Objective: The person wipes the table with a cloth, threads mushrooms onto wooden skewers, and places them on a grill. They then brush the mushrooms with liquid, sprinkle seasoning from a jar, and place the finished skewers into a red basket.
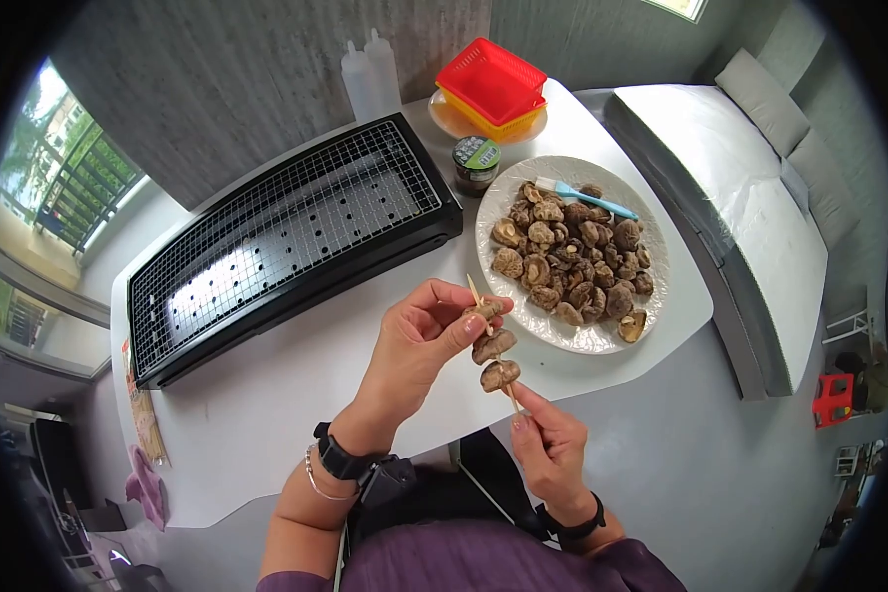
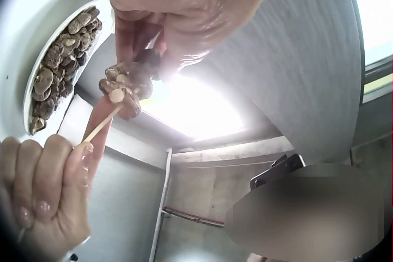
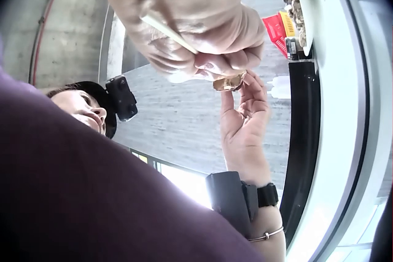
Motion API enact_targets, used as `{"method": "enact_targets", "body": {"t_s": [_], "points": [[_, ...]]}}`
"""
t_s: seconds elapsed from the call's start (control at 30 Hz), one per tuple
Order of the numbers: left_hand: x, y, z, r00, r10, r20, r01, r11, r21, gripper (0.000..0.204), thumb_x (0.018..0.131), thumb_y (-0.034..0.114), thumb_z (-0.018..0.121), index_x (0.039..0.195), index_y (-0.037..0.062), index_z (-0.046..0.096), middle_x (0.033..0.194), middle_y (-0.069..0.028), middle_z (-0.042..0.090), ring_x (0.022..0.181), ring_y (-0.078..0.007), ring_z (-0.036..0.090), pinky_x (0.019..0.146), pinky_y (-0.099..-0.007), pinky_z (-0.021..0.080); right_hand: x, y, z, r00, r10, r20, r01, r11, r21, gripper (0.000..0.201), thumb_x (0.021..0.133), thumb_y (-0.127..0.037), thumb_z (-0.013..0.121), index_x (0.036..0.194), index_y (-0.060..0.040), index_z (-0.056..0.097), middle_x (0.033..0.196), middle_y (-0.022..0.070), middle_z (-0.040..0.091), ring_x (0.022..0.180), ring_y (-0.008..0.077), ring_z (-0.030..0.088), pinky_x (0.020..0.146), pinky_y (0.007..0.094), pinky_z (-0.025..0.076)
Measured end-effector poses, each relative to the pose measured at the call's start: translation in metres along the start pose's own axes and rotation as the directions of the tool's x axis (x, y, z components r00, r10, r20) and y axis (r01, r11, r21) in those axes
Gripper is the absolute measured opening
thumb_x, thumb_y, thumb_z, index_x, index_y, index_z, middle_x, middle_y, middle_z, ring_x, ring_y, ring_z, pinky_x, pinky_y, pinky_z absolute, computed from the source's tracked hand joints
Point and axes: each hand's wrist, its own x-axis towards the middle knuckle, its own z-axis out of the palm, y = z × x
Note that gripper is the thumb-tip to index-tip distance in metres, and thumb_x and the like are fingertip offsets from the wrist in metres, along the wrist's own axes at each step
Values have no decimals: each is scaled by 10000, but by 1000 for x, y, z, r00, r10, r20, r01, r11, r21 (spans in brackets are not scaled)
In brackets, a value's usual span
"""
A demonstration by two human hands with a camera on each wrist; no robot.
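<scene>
In the head view a wooden skewer (image 1: 512, 399) runs through dried mushrooms (image 1: 500, 375), its pointed tip standing out beyond the uppermost one. My left hand (image 1: 412, 340) pinches that top mushroom (image 1: 483, 316) between thumb and fingers. Lower down, my right hand (image 1: 555, 449) grips the skewer's bare end with thumb and index finger. The left wrist view shows the threaded mushrooms (image 2: 126, 87) hanging under the left fingers. Seen from the right wrist, the skewer's blunt end (image 3: 166, 31) sticks out past the right hand (image 3: 202, 41). A plate (image 1: 572, 340) heaped with loose dried mushrooms (image 1: 572, 252) lies just beyond the hands.
A blue-handled brush (image 1: 602, 203) lies on the heap. Behind the plate stand a lidded jar (image 1: 477, 166), red basket (image 1: 490, 84) over yellow basket (image 1: 503, 128), and squeeze bottles (image 1: 370, 79). A black grill (image 1: 296, 247) fills the left; packaged skewers (image 1: 146, 424) lie at the table's edge.
</scene>
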Motion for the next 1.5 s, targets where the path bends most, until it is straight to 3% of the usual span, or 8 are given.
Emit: {"method": "enact_targets", "body": {"t_s": [0.27,0.67,1.07,1.13,1.27,1.33,1.47,1.5], "points": [[-3,3,3,997,15,-73,-7,993,120,169,864,132,622,976,31,546,1036,-182,627,911,-188,614,801,-309,486,3,3,2,994,-111,12,112,981,-156,363,859,23,513,1221,27,531,526,-23,393,469,34,335,455,198,295],[3,9,1,980,164,-110,-156,985,78,194,864,143,621,1008,38,545,1079,-198,611,935,-201,612,857,-307,483,7,-7,-3,996,71,49,-80,975,207,383,870,36,479,1252,27,504,526,-65,369,480,13,308,448,192,247],[-2,22,-10,997,-67,-24,66,997,-29,177,857,163,626,972,43,565,1084,-193,610,883,-170,615,827,-295,491,-3,-5,4,984,-164,65,174,964,-202,370,866,35,478,1235,43,511,530,-59,409,451,37,339,446,198,259],[-3,21,-9,993,-102,-52,97,991,-89,171,857,157,626,963,38,566,1076,-194,612,877,-170,616,820,-300,495,-6,1,4,980,162,113,-198,792,578,360,849,38,500,1208,55,527,525,-11,440,444,51,367,442,209,287],[-5,18,-11,993,-53,-110,45,996,-79,166,828,82,659,949,14,568,1038,-183,633,863,-161,628,808,-275,502,-2,0,6,978,182,103,-208,797,567,361,857,43,488,1216,55,520,542,1,457,452,48,367,443,205,284],[-6,22,-9,993,-34,-114,33,999,-9,159,818,59,664,933,11,566,1036,-190,632,852,-158,630,798,-276,510,2,-5,6,972,-226,73,237,921,-309,366,862,43,483,1226,47,516,554,-8,456,457,47,361,446,201,290],[-7,26,-8,993,-35,-109,39,999,31,148,799,17,673,898,2,564,1025,-200,631,836,-150,634,776,-276,523,0,-5,6,982,-177,60,186,960,-211,365,860,39,491,1224,38,522,538,-13,428,453,47,353,446,201,289],[-8,26,-9,993,-35,-110,39,999,32,148,799,17,673,898,2,564,1025,-200,631,836,-150,634,776,-276,523,-3,-4,5,999,3,44,-7,997,83,361,849,40,503,1209,37,535,527,-2,413,453,48,360,447,206,299]]}}
